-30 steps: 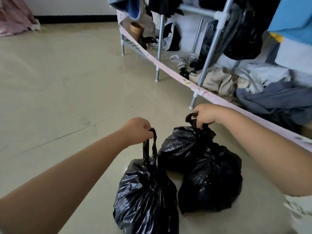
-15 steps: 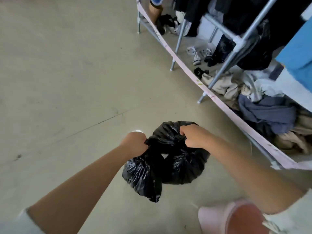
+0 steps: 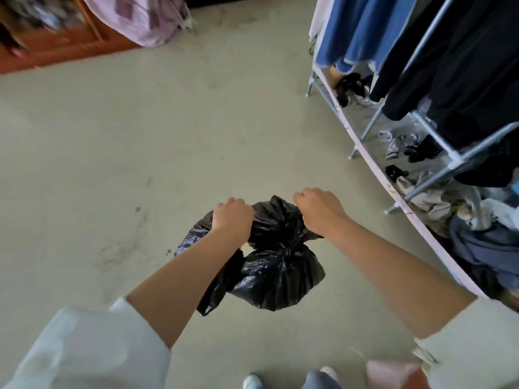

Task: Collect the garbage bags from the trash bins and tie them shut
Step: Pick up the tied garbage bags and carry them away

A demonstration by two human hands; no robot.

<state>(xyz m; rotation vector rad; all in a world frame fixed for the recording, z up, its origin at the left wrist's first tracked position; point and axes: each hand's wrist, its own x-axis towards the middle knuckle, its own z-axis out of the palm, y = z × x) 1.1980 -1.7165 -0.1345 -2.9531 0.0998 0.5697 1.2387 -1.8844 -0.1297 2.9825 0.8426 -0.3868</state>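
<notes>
At ten o'clock a reddish wooden cabinet [image 3: 56, 49] is seen, with a pink patterned cloth [image 3: 151, 21] draped just beside it toward eleven.

Near the centre, the left hand [image 3: 231, 219] is closed round the gathered plastic of the black garbage bags [image 3: 275, 273], its fingers curled under so that only the knuckles show. At about one o'clock from it the right hand [image 3: 318, 210] is clenched on the knotted top of the same bundle. How many bags are bunched there cannot be told from this view.

What has changed: a second ago the bags were resting on the floor [image 3: 140, 153], held only by their handles; now they are lifted clear of it and hang between the two fists (the view has swung as well, so the cabinet has come into sight). It is judged that the tying is done, or nearly so, and that the bags are being carried off. A loose neck could still slip open, so the hold on the knots matters.

At two to four o'clock a metal clothes rack [image 3: 438, 164] is seen, hung with blue and black garments, with clothes heaped at its foot.

No brand, label or writing can be read anywhere.
</notes>
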